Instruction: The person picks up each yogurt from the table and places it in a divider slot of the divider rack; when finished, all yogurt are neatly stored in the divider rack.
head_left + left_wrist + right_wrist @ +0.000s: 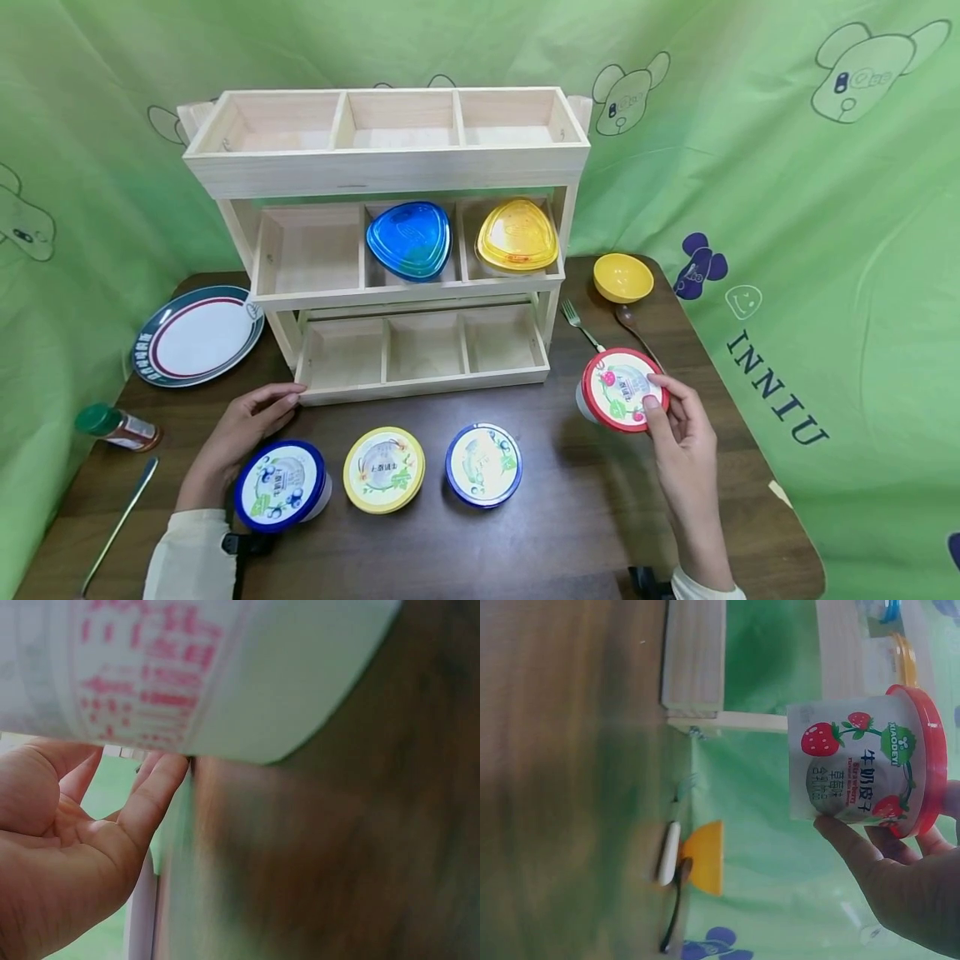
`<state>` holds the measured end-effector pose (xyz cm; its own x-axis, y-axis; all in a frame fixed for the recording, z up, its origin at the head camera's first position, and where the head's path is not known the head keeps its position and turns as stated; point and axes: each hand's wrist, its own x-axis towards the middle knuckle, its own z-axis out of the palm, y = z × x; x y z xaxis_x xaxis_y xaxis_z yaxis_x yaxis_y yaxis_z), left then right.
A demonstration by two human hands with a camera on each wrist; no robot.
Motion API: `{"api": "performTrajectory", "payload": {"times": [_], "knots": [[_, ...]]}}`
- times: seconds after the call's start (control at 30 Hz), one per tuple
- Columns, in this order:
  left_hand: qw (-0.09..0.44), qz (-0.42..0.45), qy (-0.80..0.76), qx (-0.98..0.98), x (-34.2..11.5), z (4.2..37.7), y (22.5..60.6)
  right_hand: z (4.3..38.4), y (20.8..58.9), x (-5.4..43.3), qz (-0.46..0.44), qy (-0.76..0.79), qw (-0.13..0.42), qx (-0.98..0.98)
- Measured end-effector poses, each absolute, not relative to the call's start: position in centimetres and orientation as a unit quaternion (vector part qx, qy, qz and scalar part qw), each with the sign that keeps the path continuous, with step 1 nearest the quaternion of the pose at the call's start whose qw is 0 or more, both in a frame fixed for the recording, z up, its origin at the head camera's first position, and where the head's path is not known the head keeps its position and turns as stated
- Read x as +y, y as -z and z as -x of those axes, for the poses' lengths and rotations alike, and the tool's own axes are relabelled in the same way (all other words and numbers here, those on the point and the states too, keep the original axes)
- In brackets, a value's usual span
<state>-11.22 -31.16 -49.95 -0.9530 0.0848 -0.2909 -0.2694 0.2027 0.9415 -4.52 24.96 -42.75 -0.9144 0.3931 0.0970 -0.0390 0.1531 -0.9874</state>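
My right hand (684,429) holds a strawberry tub (621,390) with a red lid by its side, lifted off the table. The right wrist view shows the tub (855,769) with strawberries printed on its white wall. At the lower left corner of the wooden shelf rack (427,387), the fingertips of my left hand (251,421) touch the bottom tray. Next to that wrist stands a blue-lidded tub (281,486), whose white wall (150,675) covers part of the left wrist view. A yellow-lidded tub (384,470) and another blue-lidded tub (483,465) stand to its right.
In the rack's middle tier sit a blue-lidded container (410,240) and a yellow-lidded container (517,236). A plate (198,336), a green-capped jar (120,427) and a knife (118,527) lie left. A yellow bowl (623,277), fork (581,323) and brown spoon (636,332) are right.
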Motion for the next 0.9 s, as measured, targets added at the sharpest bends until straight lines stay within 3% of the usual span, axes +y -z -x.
{"api": "performTrajectory", "payload": {"times": [0.9], "knots": [[0.135, 0.059, -0.627, 0.765, -30.9, 11.0, 49.8, 8.8, 38.3, 22.3, 0.027, -0.649, 0.192, -0.735]]}}
